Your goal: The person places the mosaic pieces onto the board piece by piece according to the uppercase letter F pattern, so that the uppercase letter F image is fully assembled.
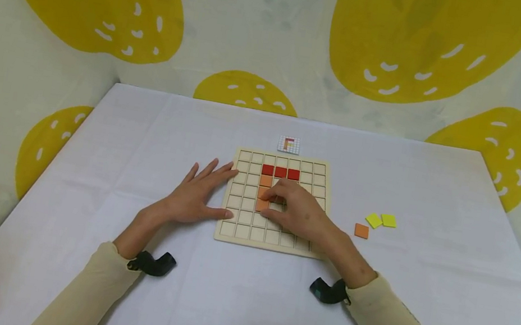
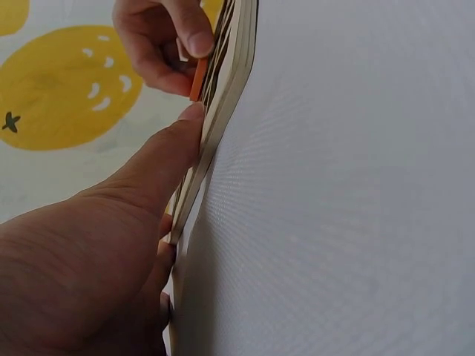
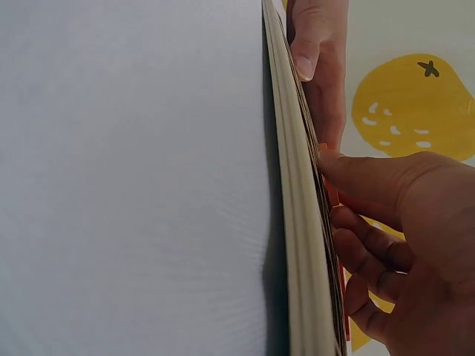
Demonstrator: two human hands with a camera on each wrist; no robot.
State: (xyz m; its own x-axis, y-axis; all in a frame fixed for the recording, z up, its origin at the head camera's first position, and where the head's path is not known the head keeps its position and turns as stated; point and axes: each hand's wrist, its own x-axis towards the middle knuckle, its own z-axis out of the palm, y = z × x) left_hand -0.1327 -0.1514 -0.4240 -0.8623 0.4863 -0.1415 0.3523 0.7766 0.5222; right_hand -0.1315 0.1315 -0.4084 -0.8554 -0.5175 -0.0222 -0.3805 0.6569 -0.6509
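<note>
A wooden grid board (image 1: 229, 231) lies on the table, with a row of red tiles (image 1: 280, 172) near its top. Below the leftmost red one, orange tiles (image 1: 265, 181) run down the same column. My right hand (image 1: 299, 211) pinches the lowest orange tile (image 2: 198, 79) between thumb and fingers; it stands slightly tilted at the board's surface in the left wrist view. With fingers spread, my left hand (image 1: 196, 198) rests at the board's left edge, its thumb and fingertips touching the rim. My right hand hides part of the grid.
Right of the board lie a loose orange tile (image 1: 361, 231) and two yellow tiles (image 1: 388, 221). Behind the board is a small pattern card (image 1: 289, 145) showing a coloured figure on a grid. A white cloth covers the table (image 1: 181, 144), and a patterned wall stands behind it.
</note>
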